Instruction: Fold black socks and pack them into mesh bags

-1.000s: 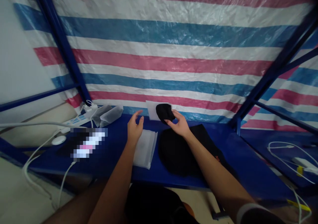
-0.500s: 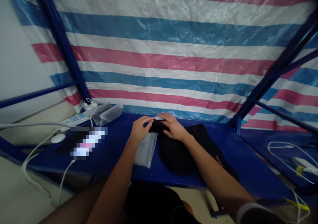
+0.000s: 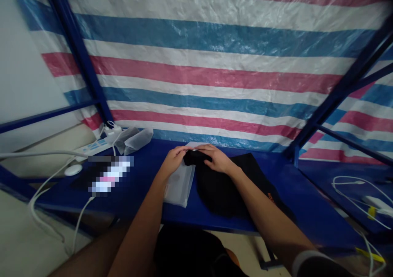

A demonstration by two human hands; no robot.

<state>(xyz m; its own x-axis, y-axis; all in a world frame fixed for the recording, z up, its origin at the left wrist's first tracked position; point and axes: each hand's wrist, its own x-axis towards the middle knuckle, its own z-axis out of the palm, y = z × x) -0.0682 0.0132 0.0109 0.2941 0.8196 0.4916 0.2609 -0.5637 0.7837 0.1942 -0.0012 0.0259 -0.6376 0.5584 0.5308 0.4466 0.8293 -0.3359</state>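
Note:
My left hand (image 3: 174, 161) and my right hand (image 3: 217, 159) meet over a small bundle of black cloth (image 3: 195, 157), fingers curled on its far edge and thumbs on the near side. Both hands are closed on it. Under and beside the bundle lies a translucent zip pouch (image 3: 180, 190), flat on the blue desk, its top end showing just beyond my fingers. A larger black cloth item (image 3: 216, 195) with orange lettering spreads under my right forearm, which covers part of it. Whether the bundle joins this larger cloth, I cannot tell.
On the blue desk (image 3: 144, 179) at left are a pixelated phone-like screen (image 3: 112, 176) with a cable, a white round disc (image 3: 73, 170), a power strip (image 3: 95, 146) and a crumpled translucent bag (image 3: 135, 141). White cables (image 3: 346, 183) lie at right. Striped sheeting (image 3: 196, 76) hangs behind.
My right hand's fingers have drawn down and closed in toward the left hand at the bundle's far edge. More of the pouch's top end shows. The larger black cloth stays put.

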